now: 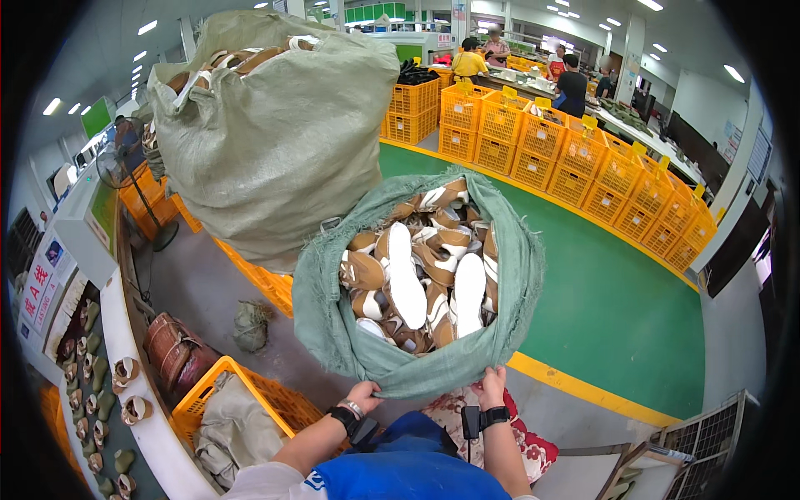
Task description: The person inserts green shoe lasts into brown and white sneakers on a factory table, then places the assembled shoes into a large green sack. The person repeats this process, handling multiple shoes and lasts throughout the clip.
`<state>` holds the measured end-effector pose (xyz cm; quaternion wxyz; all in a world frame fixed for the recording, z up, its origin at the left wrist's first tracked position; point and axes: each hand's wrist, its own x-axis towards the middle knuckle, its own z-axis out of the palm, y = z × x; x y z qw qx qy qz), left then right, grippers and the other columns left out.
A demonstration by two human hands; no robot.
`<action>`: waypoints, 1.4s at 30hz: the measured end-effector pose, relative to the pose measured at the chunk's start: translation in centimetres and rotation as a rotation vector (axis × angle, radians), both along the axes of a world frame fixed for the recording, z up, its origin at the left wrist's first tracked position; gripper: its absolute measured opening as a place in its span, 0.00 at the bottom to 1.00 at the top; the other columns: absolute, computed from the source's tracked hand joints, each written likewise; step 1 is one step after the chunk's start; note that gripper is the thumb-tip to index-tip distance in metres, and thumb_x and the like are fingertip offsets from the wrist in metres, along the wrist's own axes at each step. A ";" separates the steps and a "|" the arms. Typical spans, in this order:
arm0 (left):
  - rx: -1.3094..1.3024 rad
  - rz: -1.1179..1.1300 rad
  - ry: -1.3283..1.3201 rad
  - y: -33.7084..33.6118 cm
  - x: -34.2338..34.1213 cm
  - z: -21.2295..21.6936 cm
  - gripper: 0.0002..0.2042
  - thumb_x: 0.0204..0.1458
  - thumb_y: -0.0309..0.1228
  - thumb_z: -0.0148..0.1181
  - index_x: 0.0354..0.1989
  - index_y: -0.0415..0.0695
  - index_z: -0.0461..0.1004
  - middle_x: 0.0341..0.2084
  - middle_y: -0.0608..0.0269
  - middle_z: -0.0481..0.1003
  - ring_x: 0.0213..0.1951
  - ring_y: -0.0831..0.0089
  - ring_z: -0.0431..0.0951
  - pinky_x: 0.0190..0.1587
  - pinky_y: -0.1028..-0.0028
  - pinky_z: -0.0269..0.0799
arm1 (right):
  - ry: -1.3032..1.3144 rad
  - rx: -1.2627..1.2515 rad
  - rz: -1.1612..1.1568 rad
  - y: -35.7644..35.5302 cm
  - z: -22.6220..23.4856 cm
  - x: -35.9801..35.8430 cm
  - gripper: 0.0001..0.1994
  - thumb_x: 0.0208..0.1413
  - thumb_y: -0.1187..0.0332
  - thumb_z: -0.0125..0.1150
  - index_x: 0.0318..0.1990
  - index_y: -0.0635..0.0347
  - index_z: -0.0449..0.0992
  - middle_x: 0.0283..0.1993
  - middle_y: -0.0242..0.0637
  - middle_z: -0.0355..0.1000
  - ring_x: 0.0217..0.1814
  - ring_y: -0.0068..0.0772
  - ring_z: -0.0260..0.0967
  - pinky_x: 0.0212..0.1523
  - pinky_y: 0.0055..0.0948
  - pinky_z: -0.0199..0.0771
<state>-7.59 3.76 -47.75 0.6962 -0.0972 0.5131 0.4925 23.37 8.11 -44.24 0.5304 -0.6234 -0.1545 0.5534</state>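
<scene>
In front of me stands a green woven sack [333,329] with its rim rolled outward. Brown and white shoe uppers [437,258] fill it, and two white shoe soles [403,279] face up on top. My left hand [365,397] is closed on the near rim of the sack, left of its middle. Farther right along the same rim, my right hand [492,385] grips the cloth too. The fingertips of both hands are partly hidden by the fabric.
A bigger full sack [275,133] rises at the back left. Orange crates [533,150] line a green floor strip. A conveyor [104,400] with shoe parts runs on my left, beside a crate holding grey cloth [237,429]. A floral cushion [533,446] lies at my right; people [571,87] work far off.
</scene>
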 end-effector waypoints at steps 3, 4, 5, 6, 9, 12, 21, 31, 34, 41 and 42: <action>-0.020 -0.069 0.004 -0.8 0.4 -0.6 0.12 0.47 0.16 0.47 0.42 0.31 0.63 0.46 0.47 0.61 0.46 0.54 0.64 0.55 0.60 0.62 | 0.036 -0.249 0.031 0.2 0.1 -0.5 0.10 0.62 0.64 0.42 0.50 0.46 0.61 0.44 0.36 0.65 0.37 0.38 0.66 0.41 0.49 0.69; -0.061 -0.014 -0.101 -1.1 0.7 -0.3 0.13 0.47 0.16 0.47 0.43 0.31 0.63 0.47 0.47 0.61 0.47 0.53 0.64 0.56 0.60 0.62 | 0.126 -0.112 0.014 0.2 0.1 -0.9 0.11 0.62 0.64 0.42 0.51 0.47 0.61 0.46 0.37 0.65 0.40 0.39 0.67 0.43 0.49 0.69; 0.021 -0.016 -0.284 -1.1 0.9 0.1 0.14 0.48 0.16 0.46 0.45 0.33 0.62 0.52 0.47 0.60 0.51 0.51 0.63 0.58 0.58 0.61 | 0.187 -0.014 -0.034 0.1 0.2 -1.2 0.11 0.63 0.64 0.41 0.51 0.48 0.62 0.48 0.39 0.66 0.43 0.40 0.67 0.44 0.50 0.69; -0.014 -0.072 -0.319 -1.2 1.1 0.6 0.15 0.48 0.17 0.46 0.46 0.33 0.62 0.52 0.47 0.61 0.52 0.51 0.63 0.58 0.58 0.61 | 0.257 0.068 -0.071 0.0 0.2 -1.5 0.12 0.63 0.64 0.41 0.52 0.49 0.62 0.49 0.40 0.67 0.46 0.41 0.67 0.46 0.50 0.69; 0.007 -0.218 -0.354 -0.6 1.7 2.5 0.17 0.50 0.18 0.45 0.50 0.34 0.60 0.53 0.48 0.61 0.54 0.53 0.64 0.58 0.57 0.62 | 0.298 0.136 -0.115 0.3 0.8 -2.0 0.15 0.64 0.63 0.41 0.54 0.56 0.64 0.54 0.43 0.67 0.52 0.43 0.67 0.52 0.49 0.68; 0.198 -0.296 -0.173 1.1 2.2 3.5 0.17 0.52 0.18 0.45 0.52 0.36 0.60 0.50 0.54 0.64 0.53 0.60 0.65 0.59 0.61 0.64 | 0.490 0.316 -0.022 2.2 1.9 -2.4 0.16 0.63 0.64 0.42 0.52 0.62 0.66 0.54 0.43 0.68 0.55 0.41 0.66 0.56 0.43 0.67; 0.321 -0.069 -0.217 6.0 5.4 0.1 0.11 0.56 0.27 0.55 0.47 0.43 0.68 0.46 0.59 0.72 0.47 0.68 0.72 0.51 0.64 0.71 | 0.452 0.139 -0.062 1.6 0.7 -1.9 0.17 0.63 0.61 0.46 0.59 0.48 0.60 0.48 0.36 0.72 0.51 0.36 0.69 0.50 0.42 0.71; 0.063 -0.329 0.174 1.6 3.4 0.6 0.15 0.51 0.30 0.63 0.41 0.34 0.66 0.27 0.58 0.74 0.23 0.71 0.76 0.25 0.75 0.77 | -1.123 0.461 0.096 -2.4 13.9 3.0 0.35 0.55 0.74 0.56 0.68 0.52 0.46 0.44 0.45 0.70 0.35 0.30 0.71 0.33 0.26 0.74; 0.117 -0.351 0.139 1.1 2.5 2.6 0.11 0.51 0.32 0.64 0.30 0.38 0.71 0.22 0.61 0.74 0.22 0.71 0.76 0.28 0.75 0.77 | -1.554 0.801 0.324 1.4 17.5 -1.3 0.40 0.50 0.68 0.64 0.68 0.54 0.47 0.52 0.47 0.67 0.46 0.41 0.72 0.45 0.36 0.73; 0.757 -1.245 0.774 -0.2 0.0 17.2 0.14 0.54 0.37 0.59 0.32 0.36 0.76 0.25 0.59 0.79 0.27 0.70 0.79 0.32 0.74 0.76 | -1.580 0.144 0.774 9.6 16.1 -5.9 0.39 0.42 0.54 0.64 0.64 0.37 0.53 0.47 0.53 0.69 0.47 0.50 0.70 0.44 0.43 0.72; 0.915 -1.142 0.851 0.6 0.0 18.9 0.12 0.53 0.36 0.60 0.32 0.37 0.77 0.25 0.58 0.79 0.27 0.68 0.80 0.32 0.73 0.76 | -1.522 0.189 0.781 10.0 15.9 -5.7 0.35 0.42 0.58 0.63 0.62 0.37 0.57 0.42 0.51 0.72 0.43 0.52 0.72 0.43 0.44 0.72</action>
